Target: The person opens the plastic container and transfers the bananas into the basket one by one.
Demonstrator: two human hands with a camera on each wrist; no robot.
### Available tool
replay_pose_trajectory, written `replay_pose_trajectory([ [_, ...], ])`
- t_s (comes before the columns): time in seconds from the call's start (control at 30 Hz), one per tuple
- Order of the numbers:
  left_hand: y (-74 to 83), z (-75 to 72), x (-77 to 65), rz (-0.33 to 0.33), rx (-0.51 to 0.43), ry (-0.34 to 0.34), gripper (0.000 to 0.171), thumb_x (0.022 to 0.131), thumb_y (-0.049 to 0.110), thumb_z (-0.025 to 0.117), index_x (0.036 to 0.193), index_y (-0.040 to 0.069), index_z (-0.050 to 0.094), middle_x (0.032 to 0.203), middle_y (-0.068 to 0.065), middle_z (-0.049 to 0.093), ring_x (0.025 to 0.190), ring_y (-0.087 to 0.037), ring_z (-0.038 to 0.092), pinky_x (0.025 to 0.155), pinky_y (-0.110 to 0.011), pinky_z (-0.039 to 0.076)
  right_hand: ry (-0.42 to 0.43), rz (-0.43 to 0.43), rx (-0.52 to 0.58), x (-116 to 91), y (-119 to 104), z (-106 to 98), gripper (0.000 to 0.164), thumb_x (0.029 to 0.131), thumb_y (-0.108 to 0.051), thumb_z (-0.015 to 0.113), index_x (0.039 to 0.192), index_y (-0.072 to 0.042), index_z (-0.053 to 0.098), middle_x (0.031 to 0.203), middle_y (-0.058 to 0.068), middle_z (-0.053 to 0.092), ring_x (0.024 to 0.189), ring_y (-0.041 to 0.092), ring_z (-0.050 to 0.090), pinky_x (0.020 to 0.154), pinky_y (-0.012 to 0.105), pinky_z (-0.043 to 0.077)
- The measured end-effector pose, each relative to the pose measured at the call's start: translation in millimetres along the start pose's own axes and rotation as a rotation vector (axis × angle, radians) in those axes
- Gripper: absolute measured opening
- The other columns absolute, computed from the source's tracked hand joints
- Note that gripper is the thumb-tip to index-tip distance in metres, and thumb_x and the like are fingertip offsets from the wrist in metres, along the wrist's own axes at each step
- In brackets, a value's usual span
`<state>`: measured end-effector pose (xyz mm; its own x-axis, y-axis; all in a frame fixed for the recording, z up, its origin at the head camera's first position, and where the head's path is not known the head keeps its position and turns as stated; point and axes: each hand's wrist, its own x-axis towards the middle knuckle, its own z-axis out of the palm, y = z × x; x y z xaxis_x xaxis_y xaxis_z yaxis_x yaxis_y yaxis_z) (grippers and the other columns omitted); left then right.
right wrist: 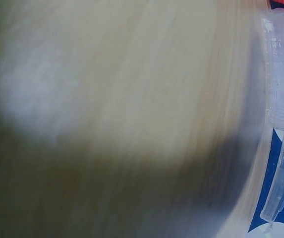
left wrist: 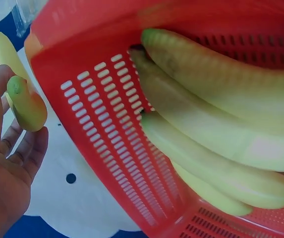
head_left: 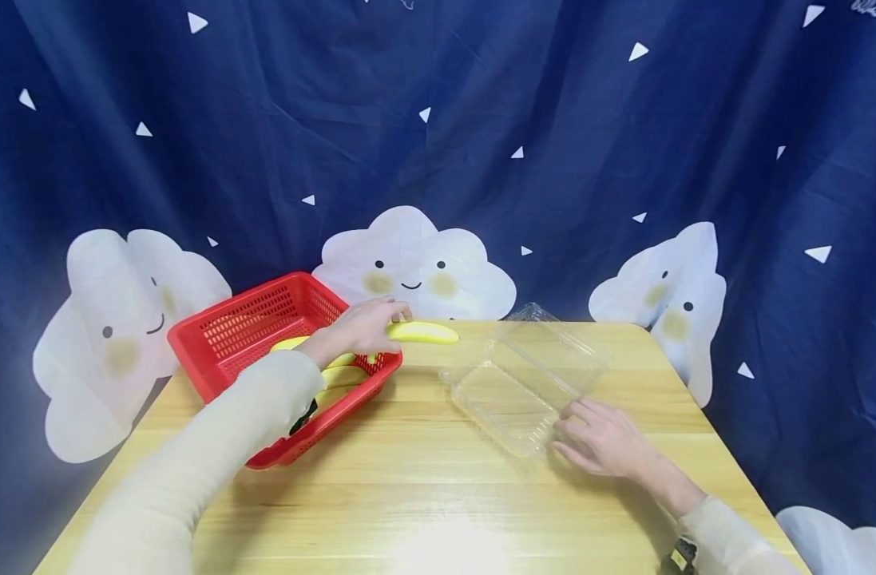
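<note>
My left hand [head_left: 369, 326] pinches a yellow banana [head_left: 425, 332] between thumb and fingers, just past the right rim of a red plastic basket [head_left: 358, 397]. In the left wrist view the same banana [left wrist: 28, 106] shows its greenish tip toward the camera. Several more bananas [left wrist: 221, 129] lie side by side in the basket. On the right, a clear plastic clamshell box [head_left: 505, 407] stands with its lid [head_left: 552, 343] raised. My right hand [head_left: 601, 438] touches the near right edge of that box, its fingers loosely bent. The right wrist view leaves the right hand out.
The wooden table [head_left: 380, 495] carries the basket at left and the box at right. Behind it hangs a dark blue curtain [head_left: 466, 96] with clouds and triangles. A dark band [head_left: 678, 555] sits on the right wrist.
</note>
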<state>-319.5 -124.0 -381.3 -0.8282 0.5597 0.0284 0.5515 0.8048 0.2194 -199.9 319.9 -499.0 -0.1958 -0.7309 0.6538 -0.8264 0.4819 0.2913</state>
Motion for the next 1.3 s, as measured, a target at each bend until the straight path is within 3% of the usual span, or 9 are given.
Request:
replay_pose_trajectory([
  [0.73, -53.6, -25.8, -55.6, -0.105, -0.002, 0.072, 0.042, 0.081, 0.024, 0.081, 0.120, 0.019, 0.068, 0.115, -0.006, 0.070, 0.106, -0.026, 0.067, 0.092, -0.050, 0.056, -0.020, 0.004, 0.005, 2.2, 0.4, -2.0, 0.038, 0.104, -0.045, 0.055, 0.091, -0.017, 0.076, 0.090, 0.001, 0.073, 0.080, 0.016, 0.066, 0.067, 0.031, 0.058],
  [0.93, -63.0, -25.4, -72.9, -0.156, -0.007, 0.048, 0.042, 0.082, 0.023, 0.081, 0.121, 0.019, 0.067, 0.112, -0.006, 0.068, 0.097, -0.023, 0.062, 0.086, -0.045, 0.054, -0.022, 0.006, -0.001, 1.6, 0.2, -1.9, 0.037, 0.104, -0.045, 0.055, 0.091, -0.018, 0.076, 0.090, 0.000, 0.072, 0.079, 0.015, 0.066, 0.066, 0.030, 0.058],
  [1.3, -78.4, -18.7, -96.3, -0.156, -0.002, 0.051, 0.042, 0.083, 0.023, 0.084, 0.120, 0.015, 0.066, 0.112, -0.010, 0.068, 0.099, -0.026, 0.065, 0.090, -0.052, 0.055, -0.009, -0.011, 0.007, -0.5, 2.0, 0.4, 0.036, 0.103, -0.045, 0.057, 0.091, -0.017, 0.076, 0.091, 0.002, 0.073, 0.079, 0.016, 0.067, 0.067, 0.030, 0.058],
])
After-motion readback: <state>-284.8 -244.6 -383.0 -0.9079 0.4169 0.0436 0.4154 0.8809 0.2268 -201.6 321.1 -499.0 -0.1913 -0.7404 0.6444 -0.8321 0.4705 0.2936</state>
